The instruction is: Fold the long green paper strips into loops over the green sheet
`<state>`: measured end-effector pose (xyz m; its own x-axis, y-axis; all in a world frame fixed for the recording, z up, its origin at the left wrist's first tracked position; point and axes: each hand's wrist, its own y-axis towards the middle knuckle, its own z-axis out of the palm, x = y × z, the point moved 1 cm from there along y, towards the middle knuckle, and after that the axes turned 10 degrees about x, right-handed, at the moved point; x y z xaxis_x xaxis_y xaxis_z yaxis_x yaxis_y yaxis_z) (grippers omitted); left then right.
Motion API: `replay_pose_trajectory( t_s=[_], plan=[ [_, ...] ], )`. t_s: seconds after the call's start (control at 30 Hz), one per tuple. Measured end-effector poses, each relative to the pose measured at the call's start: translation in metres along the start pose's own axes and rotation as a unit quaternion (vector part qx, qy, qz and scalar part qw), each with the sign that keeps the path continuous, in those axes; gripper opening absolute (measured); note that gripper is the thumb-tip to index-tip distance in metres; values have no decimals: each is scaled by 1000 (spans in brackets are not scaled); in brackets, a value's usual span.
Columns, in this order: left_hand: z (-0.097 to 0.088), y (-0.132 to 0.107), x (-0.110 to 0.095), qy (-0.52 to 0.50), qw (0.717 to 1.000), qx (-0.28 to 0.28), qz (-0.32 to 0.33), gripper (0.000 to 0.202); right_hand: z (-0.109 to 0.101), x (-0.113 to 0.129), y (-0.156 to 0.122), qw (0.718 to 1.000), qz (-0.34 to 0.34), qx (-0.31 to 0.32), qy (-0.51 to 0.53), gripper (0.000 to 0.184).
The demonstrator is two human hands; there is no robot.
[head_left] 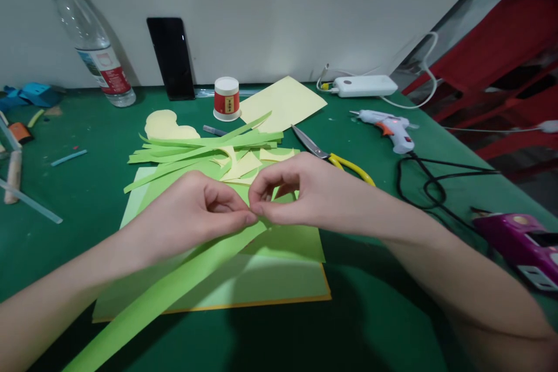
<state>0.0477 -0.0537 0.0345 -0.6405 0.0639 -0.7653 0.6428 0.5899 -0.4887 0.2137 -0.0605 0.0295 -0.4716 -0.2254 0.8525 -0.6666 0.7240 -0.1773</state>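
A long green paper strip [174,288] slants from the lower left up to both hands. My left hand [196,209] pinches it near its upper end. Thumb and fingers of my right hand [290,192] are closed on the same end, the two sets of fingertips touching. Below lie stacked sheets of green paper [288,244] and a paler green sheet [209,288] with an orange edge beneath. Behind the hands are several cut green strips [174,151] and yellow paper scraps [244,165]. Scissors with yellow handles [314,145] lie partly behind my right hand.
At the back stand a water bottle [102,58], a phone [171,58] and a small red-and-white tub [226,99]. A glue gun [387,128] with a black cord lies at right, near a white power strip [366,86] and a purple device [518,244]. Glue sticks [32,202] are at left.
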Motion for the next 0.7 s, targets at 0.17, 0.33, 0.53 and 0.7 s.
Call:
replay_pose_trajectory(
  t_s=[0.17,0.33,0.53,0.7],
  plan=[
    [3,-2,-1,3,1000,-2,15,26,-3,3,-4,1000,16,18,-7,10],
    [-6,-7,-1,0,1000,-3,-12,25,-24,-1,-11,997,62,2,-43,10],
    [-13,-9,2,4,1000,-26,-13,25,-49,-6,-22,988,88,-109,-66,10],
    [-14,-5,7,1,1000,-24,9,23,-27,4,-14,997,-14,-3,-72,16]
  ],
)
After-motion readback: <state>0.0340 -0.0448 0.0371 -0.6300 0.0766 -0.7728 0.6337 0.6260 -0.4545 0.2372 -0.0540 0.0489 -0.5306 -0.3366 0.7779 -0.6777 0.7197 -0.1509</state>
